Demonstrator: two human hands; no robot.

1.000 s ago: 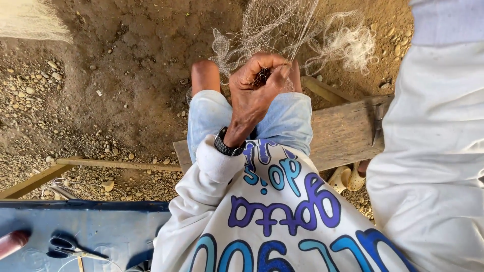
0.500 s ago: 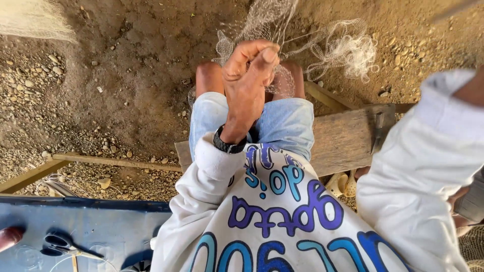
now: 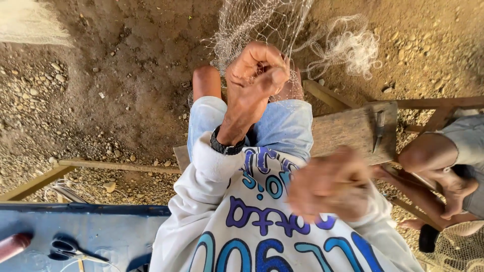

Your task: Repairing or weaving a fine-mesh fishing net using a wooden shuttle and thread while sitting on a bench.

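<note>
**A:** ok so what are we looking at here? We're looking down at a seated person's lap. The left hand (image 3: 254, 70) is raised over the knees, fingers curled tight and pinching a bit of the pale fishing net (image 3: 262, 22). The net hangs down from the top of the view right to that fist, with a bunched-up whitish clump (image 3: 355, 48) off to the right over the dirt ground (image 3: 111, 65).

**B:** yeah, we agree on the left. There's a black wristwatch (image 3: 226, 147) on that wrist, white sleeve below it. The right hand (image 3: 330, 186) is a blur though, low and closer to the chest, well apart from the net. We can't tell how far open it is or if there's anything in it.

**A:** same here, too smeared. Other stuff we spot: a wooden bench (image 3: 353, 131) under the person with a knife (image 3: 379, 128) lying on the plank, just right of the denim-covered knees.

**B:** and bottom left we've got scissors (image 3: 68, 248) on a blue surface (image 3: 116, 231). Someone else's bare leg (image 3: 433, 156) pokes in on the right edge.
</note>
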